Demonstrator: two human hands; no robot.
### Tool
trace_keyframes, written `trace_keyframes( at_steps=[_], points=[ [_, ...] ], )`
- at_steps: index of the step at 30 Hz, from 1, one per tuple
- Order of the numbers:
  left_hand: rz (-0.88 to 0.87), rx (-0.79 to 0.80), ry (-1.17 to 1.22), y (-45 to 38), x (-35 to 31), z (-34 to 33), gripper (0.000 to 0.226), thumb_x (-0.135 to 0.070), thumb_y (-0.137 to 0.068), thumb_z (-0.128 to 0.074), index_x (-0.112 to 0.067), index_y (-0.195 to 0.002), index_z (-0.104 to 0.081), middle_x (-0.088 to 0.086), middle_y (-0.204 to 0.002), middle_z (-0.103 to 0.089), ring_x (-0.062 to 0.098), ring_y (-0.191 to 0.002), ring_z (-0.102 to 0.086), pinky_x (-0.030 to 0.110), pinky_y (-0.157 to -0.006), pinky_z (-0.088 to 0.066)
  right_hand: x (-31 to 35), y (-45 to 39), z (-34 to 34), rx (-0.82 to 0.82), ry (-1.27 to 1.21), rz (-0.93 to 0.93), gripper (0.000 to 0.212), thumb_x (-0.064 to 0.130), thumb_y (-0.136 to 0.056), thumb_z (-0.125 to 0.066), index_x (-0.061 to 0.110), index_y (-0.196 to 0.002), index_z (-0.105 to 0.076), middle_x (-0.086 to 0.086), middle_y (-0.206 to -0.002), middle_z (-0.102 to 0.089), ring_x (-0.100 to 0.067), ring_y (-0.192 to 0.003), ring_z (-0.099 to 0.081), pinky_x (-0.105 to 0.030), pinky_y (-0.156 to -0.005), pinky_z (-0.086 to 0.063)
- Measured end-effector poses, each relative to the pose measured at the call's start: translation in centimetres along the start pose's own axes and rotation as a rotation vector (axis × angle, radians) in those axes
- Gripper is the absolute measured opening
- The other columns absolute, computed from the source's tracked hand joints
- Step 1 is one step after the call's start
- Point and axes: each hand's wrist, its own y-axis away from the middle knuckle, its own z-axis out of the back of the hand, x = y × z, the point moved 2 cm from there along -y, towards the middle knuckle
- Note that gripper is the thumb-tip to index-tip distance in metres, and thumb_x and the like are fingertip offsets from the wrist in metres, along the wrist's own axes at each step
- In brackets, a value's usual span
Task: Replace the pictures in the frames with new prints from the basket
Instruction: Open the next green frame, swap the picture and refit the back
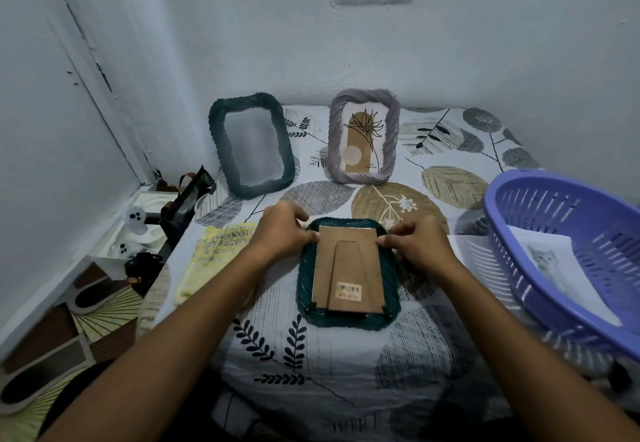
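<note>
a green frame (pixel 348 317) lies face down on the leaf-print bed (pixel 311 355), cardboard back (pixel 346 268) up, and the person's left hand (pixel 282 230) and right hand (pixel 414 242) each pinch a top corner of that backing. two more frames lean on the wall behind, a dark one (pixel 251 145) looking blank and a grey one (pixel 363 136) with a plant print. the purple basket (pixel 554 233) sits at the right with a print (pixel 554 265) inside, a yellow cloth (pixel 211 254) off to the left.
</note>
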Motion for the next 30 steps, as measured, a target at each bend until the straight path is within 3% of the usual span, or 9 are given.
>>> trace_keyframes(
  at_steps=[4, 9, 13, 19, 23, 26, 30],
  points=[
    [-0.003, -0.004, 0.009, 3.9, -0.4, 0.4, 0.046, -0.031, -0.070, -0.083, -0.003, -0.103, -0.070, 0.011, -0.090, -0.070, 0.024, -0.084, -0.065, 0.037, -0.077, -0.055, -0.7, 3.4, 0.7, 0.041, -0.019, 0.017, 0.015, 0.015, -0.075, -0.081, 0.006, -0.075, -0.069, -0.004, -0.057, -0.064, -0.009, -0.042, -0.057, -0.020, -0.042, -0.044],
    [-0.001, -0.012, 0.007, 8.6, -0.3, 0.2, 0.043, -0.032, -0.073, -0.080, -0.005, -0.105, -0.070, 0.011, -0.086, -0.068, 0.022, -0.078, -0.061, 0.029, -0.071, -0.047, -1.4, 7.2, 0.8, 0.041, 0.059, 0.038, 0.022, 0.022, -0.073, -0.082, 0.006, -0.083, -0.070, -0.002, -0.058, -0.066, -0.009, -0.041, -0.057, -0.018, -0.039, -0.041],
    [0.034, -0.047, 0.100, 10.7, 0.1, -0.3, 0.021, -0.028, -0.074, -0.081, -0.016, -0.085, -0.067, 0.015, -0.080, -0.069, 0.025, -0.075, -0.064, 0.035, -0.070, -0.050, -1.6, 9.1, 0.1, 0.027, 0.068, 0.044, 0.034, 0.028, -0.069, -0.085, 0.012, -0.092, -0.067, -0.007, -0.070, -0.069, -0.015, -0.048, -0.061, -0.028, -0.047, -0.048],
    [0.075, -0.101, 0.195, 11.2, 0.6, -0.6, 0.031, -0.024, -0.069, -0.085, -0.002, -0.088, -0.073, 0.014, -0.078, -0.071, 0.023, -0.073, -0.064, 0.037, -0.074, -0.053, -1.8, 9.7, -0.5, -0.041, 0.049, 0.039, 0.053, 0.026, -0.069, -0.086, 0.001, -0.111, -0.067, -0.006, -0.074, -0.066, -0.016, -0.059, -0.057, -0.028, -0.059, -0.045],
    [0.101, -0.113, 0.238, 10.9, 1.2, -1.0, 0.054, -0.026, -0.064, -0.088, -0.002, -0.109, -0.070, 0.006, -0.080, -0.069, 0.015, -0.075, -0.064, 0.029, -0.076, -0.054, -1.6, 10.1, -0.7, -0.087, 0.083, 0.058, 0.043, 0.025, -0.069, -0.085, 0.004, -0.104, -0.070, -0.008, -0.073, -0.068, -0.017, -0.061, -0.060, -0.033, -0.065, -0.051],
    [0.118, -0.108, 0.278, 10.9, 1.5, -1.2, 0.063, -0.028, -0.060, -0.090, -0.002, -0.113, -0.068, 0.004, -0.080, -0.069, 0.018, -0.076, -0.067, 0.034, -0.079, -0.056, -1.6, 10.3, -0.8, -0.109, 0.098, 0.077, 0.039, 0.025, -0.070, -0.084, 0.005, -0.101, -0.071, -0.005, -0.072, -0.068, -0.018, -0.065, -0.062, -0.035, -0.067, -0.053],
    [0.124, -0.134, 0.282, 10.9, 1.6, -1.4, 0.062, -0.028, -0.060, -0.090, -0.004, -0.113, -0.068, -0.001, -0.078, -0.067, 0.012, -0.075, -0.064, 0.024, -0.075, -0.050, -1.8, 10.3, -1.0, -0.134, 0.102, 0.080, 0.048, 0.030, -0.070, -0.084, 0.006, -0.110, -0.069, 0.000, -0.072, -0.067, -0.014, -0.067, -0.064, -0.026, -0.063, -0.049]
  ],
)
